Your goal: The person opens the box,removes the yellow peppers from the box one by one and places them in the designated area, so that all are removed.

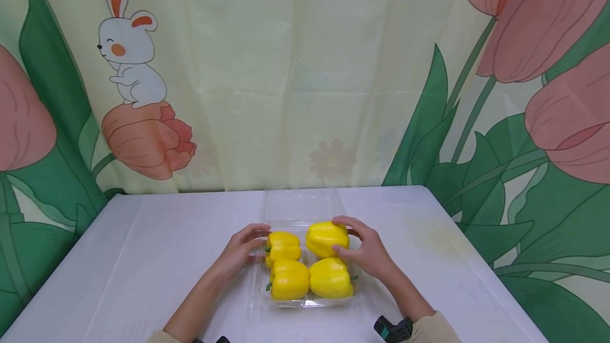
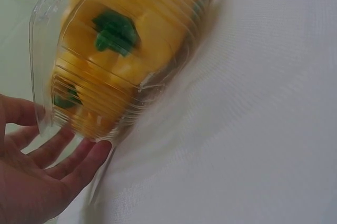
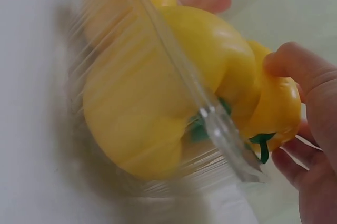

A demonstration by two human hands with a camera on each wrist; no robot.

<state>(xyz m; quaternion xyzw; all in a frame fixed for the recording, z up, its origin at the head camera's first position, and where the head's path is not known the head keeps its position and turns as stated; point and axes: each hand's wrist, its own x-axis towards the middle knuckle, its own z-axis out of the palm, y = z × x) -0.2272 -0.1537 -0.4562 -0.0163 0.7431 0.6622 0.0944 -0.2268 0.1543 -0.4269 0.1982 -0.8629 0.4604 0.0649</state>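
Note:
A clear plastic container point(image 1: 305, 304) with its lid point(image 1: 302, 206) folded back holds several yellow bell peppers. My right hand point(image 1: 367, 247) grips the far-right bell pepper point(image 1: 326, 239), thumb on the near side and fingers behind it; the right wrist view shows this pepper point(image 3: 279, 108) raised above the rim. Below it sits the near-right bell pepper point(image 1: 331, 278). On the left are a near bell pepper point(image 1: 289, 280) and a far one point(image 1: 284, 246). My left hand point(image 1: 243, 250) touches the container's left outer wall with loosely extended fingers, seen closer as the left hand point(image 2: 47, 171).
A white cloth covers the table point(image 1: 167, 247). Behind its far edge hangs a curtain point(image 1: 286, 94) printed with tulips and a rabbit. A black wrist device point(image 1: 393, 328) sits by the right sleeve.

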